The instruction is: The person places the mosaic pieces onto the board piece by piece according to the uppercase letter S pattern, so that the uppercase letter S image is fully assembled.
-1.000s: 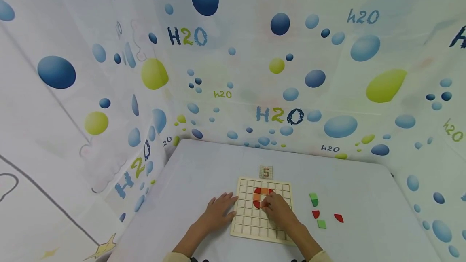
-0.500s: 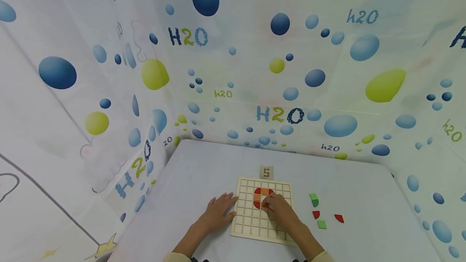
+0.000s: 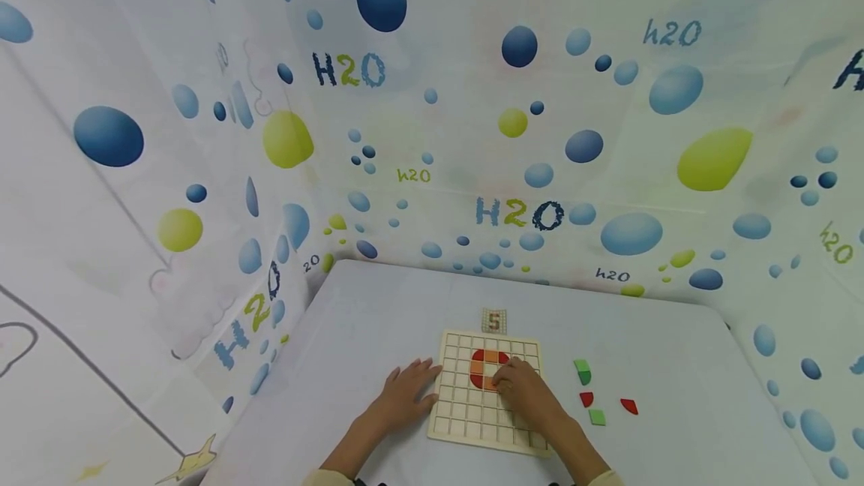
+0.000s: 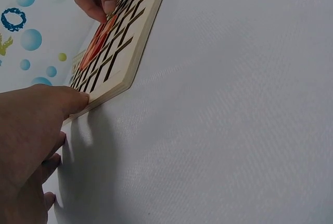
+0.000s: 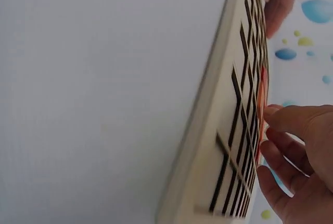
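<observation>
A pale wooden grid board (image 3: 459, 426) lies on the table with several red and orange pieces seated in its upper squares, in a curved row. My left hand (image 3: 407, 394) rests flat beside it, thumb and fingertips at its left edge. Its thumb meets the board's rim (image 4: 112, 84) in the left wrist view. My right hand (image 3: 529, 394) is over the board, its loosely bent fingertips right at an orange tile (image 3: 490, 382) lying in a square. In the right wrist view the thumb and fingers (image 5: 273, 185) are slightly apart. The hand hides squares to the tile's right.
A small card with an S pattern (image 3: 494, 320) lies just beyond the board. To the right are green pieces (image 3: 583, 367), a green tile (image 3: 597, 417), a red piece (image 3: 586, 399) and another red piece (image 3: 629, 406). A printed fabric wall (image 3: 418, 126) surrounds the white table (image 3: 682, 351).
My right hand has shifted slightly right and back, showing more of the lower orange tile. My left hand has stayed at the board's edge.
</observation>
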`<state>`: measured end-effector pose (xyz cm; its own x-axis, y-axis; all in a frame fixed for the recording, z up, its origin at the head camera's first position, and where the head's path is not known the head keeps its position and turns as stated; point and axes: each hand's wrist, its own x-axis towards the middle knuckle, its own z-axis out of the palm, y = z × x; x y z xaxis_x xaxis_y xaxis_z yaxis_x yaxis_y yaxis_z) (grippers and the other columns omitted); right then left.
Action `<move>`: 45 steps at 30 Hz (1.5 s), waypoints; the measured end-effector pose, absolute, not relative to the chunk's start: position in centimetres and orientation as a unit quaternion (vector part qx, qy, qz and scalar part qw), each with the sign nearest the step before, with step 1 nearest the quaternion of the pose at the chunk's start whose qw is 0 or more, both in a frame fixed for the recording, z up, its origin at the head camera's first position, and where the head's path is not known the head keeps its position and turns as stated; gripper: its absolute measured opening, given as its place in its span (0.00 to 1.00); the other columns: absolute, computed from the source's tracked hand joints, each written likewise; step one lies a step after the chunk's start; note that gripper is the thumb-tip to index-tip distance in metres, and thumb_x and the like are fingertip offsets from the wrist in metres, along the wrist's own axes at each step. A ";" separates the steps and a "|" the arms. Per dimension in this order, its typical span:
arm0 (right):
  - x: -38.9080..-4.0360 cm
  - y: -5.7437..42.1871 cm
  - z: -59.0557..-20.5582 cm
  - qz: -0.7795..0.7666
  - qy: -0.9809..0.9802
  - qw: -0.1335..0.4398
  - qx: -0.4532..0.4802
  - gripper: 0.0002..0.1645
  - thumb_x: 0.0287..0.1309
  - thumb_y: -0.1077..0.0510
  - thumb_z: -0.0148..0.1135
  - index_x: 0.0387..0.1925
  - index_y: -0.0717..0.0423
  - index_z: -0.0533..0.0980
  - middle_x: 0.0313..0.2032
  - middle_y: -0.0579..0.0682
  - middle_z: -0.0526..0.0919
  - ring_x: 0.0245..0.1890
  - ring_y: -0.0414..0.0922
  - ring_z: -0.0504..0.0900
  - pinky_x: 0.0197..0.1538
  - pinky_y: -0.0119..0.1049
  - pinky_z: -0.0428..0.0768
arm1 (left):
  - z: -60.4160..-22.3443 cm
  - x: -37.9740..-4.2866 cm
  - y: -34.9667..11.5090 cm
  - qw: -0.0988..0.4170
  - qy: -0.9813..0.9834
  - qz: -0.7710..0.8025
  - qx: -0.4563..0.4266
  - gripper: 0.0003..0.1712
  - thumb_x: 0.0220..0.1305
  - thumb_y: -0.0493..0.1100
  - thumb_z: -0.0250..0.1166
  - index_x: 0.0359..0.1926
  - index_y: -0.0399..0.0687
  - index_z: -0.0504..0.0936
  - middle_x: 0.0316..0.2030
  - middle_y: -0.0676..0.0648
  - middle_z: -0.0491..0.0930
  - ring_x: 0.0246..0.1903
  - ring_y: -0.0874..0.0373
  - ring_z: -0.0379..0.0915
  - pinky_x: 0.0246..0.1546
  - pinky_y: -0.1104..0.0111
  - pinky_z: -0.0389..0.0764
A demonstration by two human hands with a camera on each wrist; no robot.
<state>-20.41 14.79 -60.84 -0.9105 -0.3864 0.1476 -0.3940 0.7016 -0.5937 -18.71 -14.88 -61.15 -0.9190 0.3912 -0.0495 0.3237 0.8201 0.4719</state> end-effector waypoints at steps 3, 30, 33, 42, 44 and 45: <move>-21.1 16.7 -60.4 0.329 -0.934 -0.001 0.141 0.02 0.70 0.61 0.68 0.41 0.51 0.84 0.42 0.43 0.80 0.44 0.42 0.80 0.49 0.44 0.85 | -61.3 -18.7 -14.8 0.073 0.951 0.234 0.190 0.33 0.76 0.52 0.64 0.77 0.51 0.71 0.76 0.40 0.68 0.77 0.37 0.61 0.74 0.31 0.58; -22.5 26.6 -60.1 0.271 -0.960 -0.060 -0.039 0.17 0.68 0.67 0.63 0.55 0.72 0.77 0.51 0.71 0.78 0.45 0.57 0.82 0.46 0.51 0.86 | -61.8 -19.0 -14.9 0.068 0.953 0.223 0.191 0.34 0.75 0.53 0.64 0.77 0.52 0.71 0.76 0.41 0.69 0.77 0.37 0.61 0.73 0.31 0.59; -22.4 26.6 -59.9 0.282 -0.957 -0.056 -0.042 0.18 0.68 0.67 0.63 0.55 0.75 0.76 0.50 0.72 0.78 0.45 0.57 0.82 0.47 0.51 0.86 | -61.7 -19.1 -14.9 0.067 0.953 0.225 0.191 0.34 0.75 0.53 0.64 0.77 0.52 0.71 0.76 0.40 0.69 0.77 0.37 0.61 0.73 0.31 0.59; -21.5 26.6 -60.5 0.264 -0.964 -0.022 -0.020 0.15 0.68 0.68 0.64 0.52 0.75 0.76 0.45 0.71 0.79 0.44 0.61 0.82 0.46 0.54 0.86 | -61.5 -19.0 -14.8 0.067 0.950 0.235 0.192 0.33 0.75 0.52 0.64 0.76 0.51 0.71 0.76 0.39 0.69 0.76 0.36 0.61 0.73 0.31 0.58; -21.4 26.5 -60.8 0.252 -0.968 -0.013 -0.012 0.15 0.67 0.69 0.64 0.52 0.74 0.77 0.46 0.71 0.79 0.45 0.62 0.82 0.47 0.56 0.86 | -61.5 -19.0 -14.8 0.066 0.951 0.234 0.191 0.33 0.75 0.52 0.64 0.76 0.51 0.71 0.76 0.39 0.69 0.76 0.36 0.61 0.73 0.31 0.58; -21.4 26.4 -60.8 0.247 -0.969 -0.009 -0.008 0.15 0.67 0.69 0.65 0.52 0.73 0.77 0.46 0.71 0.79 0.45 0.63 0.82 0.47 0.56 0.86 | -61.6 -19.0 -14.8 0.067 0.951 0.233 0.191 0.33 0.75 0.52 0.64 0.76 0.51 0.71 0.76 0.39 0.69 0.76 0.36 0.61 0.73 0.31 0.58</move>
<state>-21.38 26.42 -60.82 -0.9997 0.0119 -0.0222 0.0211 0.8778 -0.4786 -19.01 -14.83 -61.55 -0.9185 0.3937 -0.0376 0.3316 0.8184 0.4694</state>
